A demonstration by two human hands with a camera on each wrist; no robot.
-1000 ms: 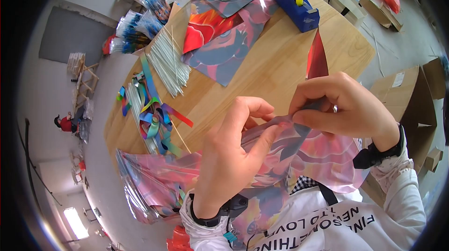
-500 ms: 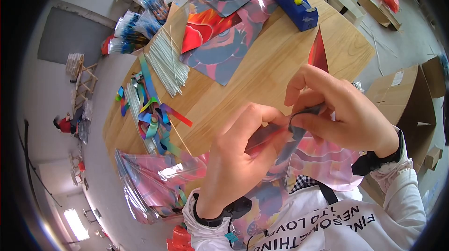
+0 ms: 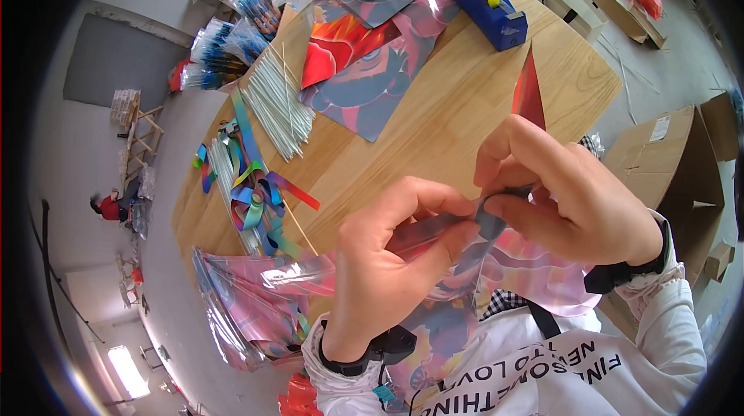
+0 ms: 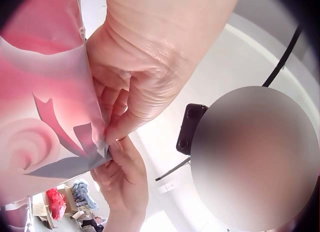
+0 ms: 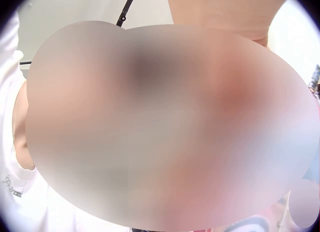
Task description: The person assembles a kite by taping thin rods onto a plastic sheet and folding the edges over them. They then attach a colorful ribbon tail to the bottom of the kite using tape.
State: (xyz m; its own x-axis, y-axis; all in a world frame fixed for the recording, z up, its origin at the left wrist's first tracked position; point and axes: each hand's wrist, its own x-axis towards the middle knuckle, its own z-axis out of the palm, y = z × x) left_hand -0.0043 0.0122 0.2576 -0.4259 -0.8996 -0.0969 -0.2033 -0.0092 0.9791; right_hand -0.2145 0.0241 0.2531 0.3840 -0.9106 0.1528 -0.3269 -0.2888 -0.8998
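A thin, glossy sheet printed in pink and grey (image 3: 535,270) hangs from both hands over the table's near edge and the lap. My left hand (image 3: 384,261) pinches its folded upper edge between thumb and forefinger. Close beside it, my right hand (image 3: 570,203) pinches a grey part of the same edge, thumb below and forefinger bent above. The left wrist view shows the sheet's printed face (image 4: 45,91) and both hands' fingertips together at its corner. Beyond the right knuckles a red pointed piece (image 3: 530,94) sticks up. A large blur covers the right wrist view.
On the wooden table (image 3: 434,144) lie a bundle of white sticks (image 3: 275,102), rainbow ribbons (image 3: 252,199) and more printed sheets (image 3: 364,98). A blue tape dispenser (image 3: 488,13) stands at the far edge. Folded glossy sheets (image 3: 244,300) lie at left; a cardboard box (image 3: 659,160) stands at right.
Both hands keep hold of the sheet's edge. The left hand has shifted slightly down, its forefinger now nearer the right thumb. The right hand has turned a little, its forefinger lifting and bending.
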